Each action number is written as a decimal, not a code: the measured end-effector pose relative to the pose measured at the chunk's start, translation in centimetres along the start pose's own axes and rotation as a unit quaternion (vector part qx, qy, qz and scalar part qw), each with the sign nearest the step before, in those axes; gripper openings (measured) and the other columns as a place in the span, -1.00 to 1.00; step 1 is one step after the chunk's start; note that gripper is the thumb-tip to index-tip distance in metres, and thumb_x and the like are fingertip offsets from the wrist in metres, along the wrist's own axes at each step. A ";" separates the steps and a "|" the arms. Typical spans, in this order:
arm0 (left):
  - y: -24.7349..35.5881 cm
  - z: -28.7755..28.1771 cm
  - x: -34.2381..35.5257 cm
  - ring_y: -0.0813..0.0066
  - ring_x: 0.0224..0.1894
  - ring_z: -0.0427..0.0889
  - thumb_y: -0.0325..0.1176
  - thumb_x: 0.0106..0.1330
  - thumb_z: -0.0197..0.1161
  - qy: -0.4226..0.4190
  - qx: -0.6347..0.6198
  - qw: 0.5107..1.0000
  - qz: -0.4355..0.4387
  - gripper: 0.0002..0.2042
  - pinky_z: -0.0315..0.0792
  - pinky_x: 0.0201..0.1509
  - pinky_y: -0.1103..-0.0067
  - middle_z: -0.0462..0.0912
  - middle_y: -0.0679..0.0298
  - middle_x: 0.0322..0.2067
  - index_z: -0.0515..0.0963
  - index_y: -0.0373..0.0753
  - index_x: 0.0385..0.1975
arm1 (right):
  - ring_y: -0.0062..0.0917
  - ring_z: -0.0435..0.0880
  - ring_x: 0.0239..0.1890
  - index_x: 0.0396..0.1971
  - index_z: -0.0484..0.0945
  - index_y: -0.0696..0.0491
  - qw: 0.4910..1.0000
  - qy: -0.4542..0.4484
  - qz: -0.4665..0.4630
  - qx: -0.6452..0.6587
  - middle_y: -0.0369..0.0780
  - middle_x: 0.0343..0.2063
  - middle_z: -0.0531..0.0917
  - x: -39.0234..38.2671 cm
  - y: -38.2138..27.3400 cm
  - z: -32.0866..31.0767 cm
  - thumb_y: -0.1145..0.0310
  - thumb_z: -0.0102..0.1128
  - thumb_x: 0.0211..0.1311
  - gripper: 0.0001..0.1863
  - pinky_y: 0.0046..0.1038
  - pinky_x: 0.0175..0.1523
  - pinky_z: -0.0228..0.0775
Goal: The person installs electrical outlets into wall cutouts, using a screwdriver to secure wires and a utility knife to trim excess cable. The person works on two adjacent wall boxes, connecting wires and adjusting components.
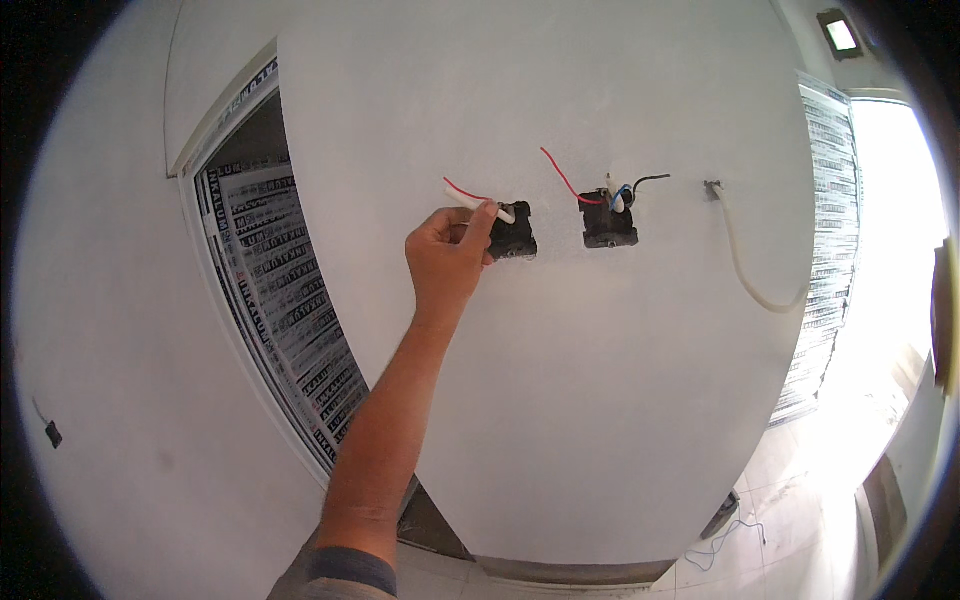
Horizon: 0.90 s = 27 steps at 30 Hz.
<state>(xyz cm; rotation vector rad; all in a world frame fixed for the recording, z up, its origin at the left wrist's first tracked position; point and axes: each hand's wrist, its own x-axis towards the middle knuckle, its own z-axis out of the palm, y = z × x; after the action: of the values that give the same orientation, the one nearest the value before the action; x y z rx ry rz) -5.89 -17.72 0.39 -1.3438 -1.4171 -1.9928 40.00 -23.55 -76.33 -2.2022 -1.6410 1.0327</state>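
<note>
My left hand reaches up to the white wall, its thumb and fingers pinched on a white cable. The cable comes out at the black wall box on the left, which is set into the wall. A red wire sticks out up and to the left beyond my fingers. Part of the box and of the cable is hidden behind my hand. Beside it on the right sits a second black wall box, with a red wire, a blue wire and a black wire coming out. My right hand does not show.
Farther right, a white cable hangs in a curve from a hole in the wall. At left stands a door frame covered in printed film. A bright doorway opens at right. A thin blue cord lies on the tiled floor.
</note>
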 end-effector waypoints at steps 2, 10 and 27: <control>0.1 1.2 0.1 0.66 -0.69 0.51 -0.29 0.32 0.42 0.012 -0.024 1.000 0.005 -0.76 0.38 -0.64 0.64 0.59 0.32 -0.66 0.61 -0.32 -0.48 | -0.26 0.58 -0.56 -0.37 0.73 0.15 0.998 -0.024 0.054 0.009 -0.06 -0.59 0.68 -2.4 -3.4 -2.2 -0.25 0.03 0.41 -0.32 -0.21 -0.38 0.44; -6.6 2.7 -3.8 0.56 -0.54 0.60 -0.50 0.26 0.38 -0.017 0.229 0.893 0.387 -0.93 0.44 -0.50 0.53 0.70 0.30 -0.44 0.61 -0.28 -0.43 | -0.30 0.76 -0.31 -0.27 0.75 -0.05 0.988 0.028 -0.120 0.093 -0.10 -0.39 0.76 1.1 -0.1 -0.3 -0.25 0.06 0.30 -0.45 -0.22 -0.18 0.54; -4.4 1.6 -3.7 0.57 -0.53 0.57 -0.19 0.43 0.31 -0.198 -0.595 0.687 -0.367 -0.71 0.41 -0.44 0.66 0.66 0.24 -0.47 0.57 -0.34 -0.14 | -0.50 0.60 -0.54 0.12 0.50 -0.03 0.792 -0.255 -0.059 0.551 -0.09 -0.45 0.67 -3.6 -14.5 -8.7 0.50 0.23 0.30 -0.61 -0.46 -0.48 0.48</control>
<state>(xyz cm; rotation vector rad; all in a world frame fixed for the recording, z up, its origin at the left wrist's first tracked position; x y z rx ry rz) -6.48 -15.25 -5.03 -1.9109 -0.6623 -3.7197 34.08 -19.52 -60.61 -1.0570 -0.8159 1.9677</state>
